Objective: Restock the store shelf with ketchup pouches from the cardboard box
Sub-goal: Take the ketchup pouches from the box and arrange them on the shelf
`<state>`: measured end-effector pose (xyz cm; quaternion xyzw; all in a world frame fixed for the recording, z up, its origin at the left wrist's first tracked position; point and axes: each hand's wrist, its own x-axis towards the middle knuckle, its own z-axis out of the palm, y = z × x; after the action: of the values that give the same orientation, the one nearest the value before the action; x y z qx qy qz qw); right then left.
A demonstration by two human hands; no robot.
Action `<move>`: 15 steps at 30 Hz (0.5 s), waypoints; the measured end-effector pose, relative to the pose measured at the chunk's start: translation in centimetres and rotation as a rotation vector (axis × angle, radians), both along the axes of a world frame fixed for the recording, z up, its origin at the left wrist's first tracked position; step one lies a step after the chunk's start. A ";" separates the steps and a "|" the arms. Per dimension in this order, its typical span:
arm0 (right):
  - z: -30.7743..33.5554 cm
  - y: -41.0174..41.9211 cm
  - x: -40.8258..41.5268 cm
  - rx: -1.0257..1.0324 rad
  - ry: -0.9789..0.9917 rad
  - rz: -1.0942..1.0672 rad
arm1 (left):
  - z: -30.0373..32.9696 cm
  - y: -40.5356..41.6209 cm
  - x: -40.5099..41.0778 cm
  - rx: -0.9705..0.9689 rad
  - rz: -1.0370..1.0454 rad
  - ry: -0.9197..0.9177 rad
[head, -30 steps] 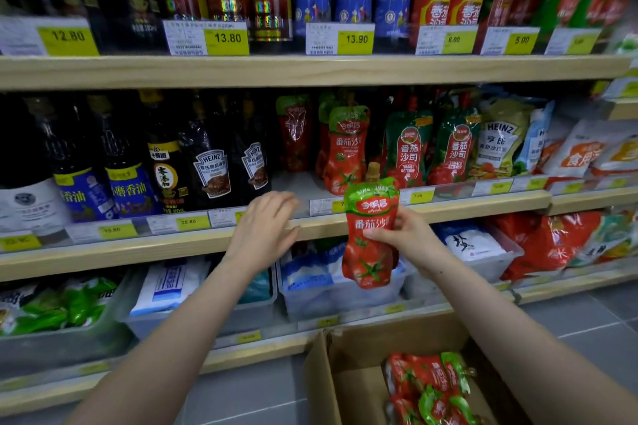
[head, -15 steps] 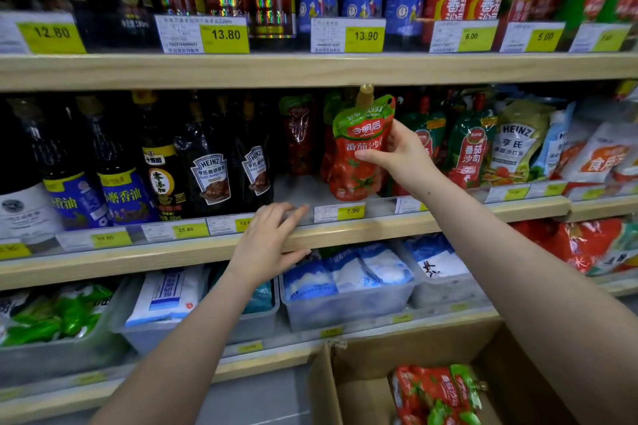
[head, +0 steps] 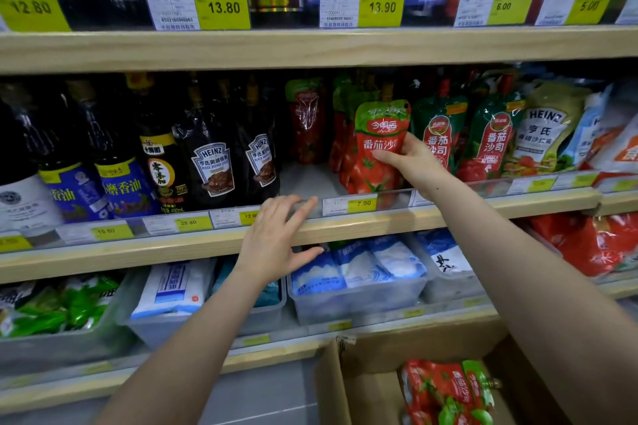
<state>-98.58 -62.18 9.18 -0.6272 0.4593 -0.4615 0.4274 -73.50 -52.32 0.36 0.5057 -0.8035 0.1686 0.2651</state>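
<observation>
**Pouch at the middle shelf, right hand holding it**

Right hand: fingers curled round the right edge of the ketchup pouch, thumb on the front over the printed label. Firm pinch, not a full wrap. The pouch is upright, its bottom down behind the clear price rail of the middle shelf, above the 7.90 tag. It stands at the front of the row of matching pouches, with green-and-red sauce pouches just beside it on the right. Cannot tell whether its base already rests on the shelf board.

Left hand: holds nothing. Fingers straight and slightly spread, lying flat over the front edge of the middle shelf, fingertips on the price rail; thumb splayed below the edge, over the tubs of white-and-blue bags.

Cardboard box open at the lower right, below the right forearm, with more ketchup pouches lying inside.

Versus half a second ago: the pouch was up high in the shelf opening, spout near the board above and tilted left; now it is lower, squarer and further in. The right hand dropped with it, same grip. The left hand sits on the same stretch of shelf edge, fingers a bit flatter
</observation>
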 end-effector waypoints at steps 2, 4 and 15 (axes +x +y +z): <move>-0.2 -0.2 0.1 0.006 0.021 -0.016 | 0.0 0.0 0.0 0.001 -0.004 -0.004; -0.3 -0.3 0.1 0.012 0.030 -0.021 | 0.0 0.0 0.0 0.001 -0.005 -0.008; 0.8 2.5 -0.4 0.002 0.134 -0.058 | 0.2 0.9 -1.2 0.047 0.016 0.094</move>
<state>-99.01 -59.67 9.96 -0.6427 0.5051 -0.4303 0.3828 -74.67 -51.45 0.55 0.5257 -0.7896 0.1279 0.2894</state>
